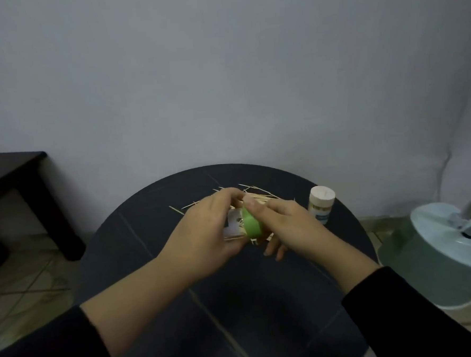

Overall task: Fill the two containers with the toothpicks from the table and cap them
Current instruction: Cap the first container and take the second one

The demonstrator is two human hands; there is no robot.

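Observation:
My left hand [204, 235] grips a clear toothpick container [234, 224] lying sideways above the round dark table [149, 238]. My right hand [284, 222] holds its green cap [252, 224] against the container's mouth, thumb on top. Loose toothpicks [257, 195] lie scattered on the table behind both hands, and a few show under the right fingers. A second container [322, 204] with a white cap stands upright to the right of the hands.
A pale green round appliance [440, 254] stands on the floor to the right of the table. A dark low table [23, 191] is at the left. A grey wall rises behind.

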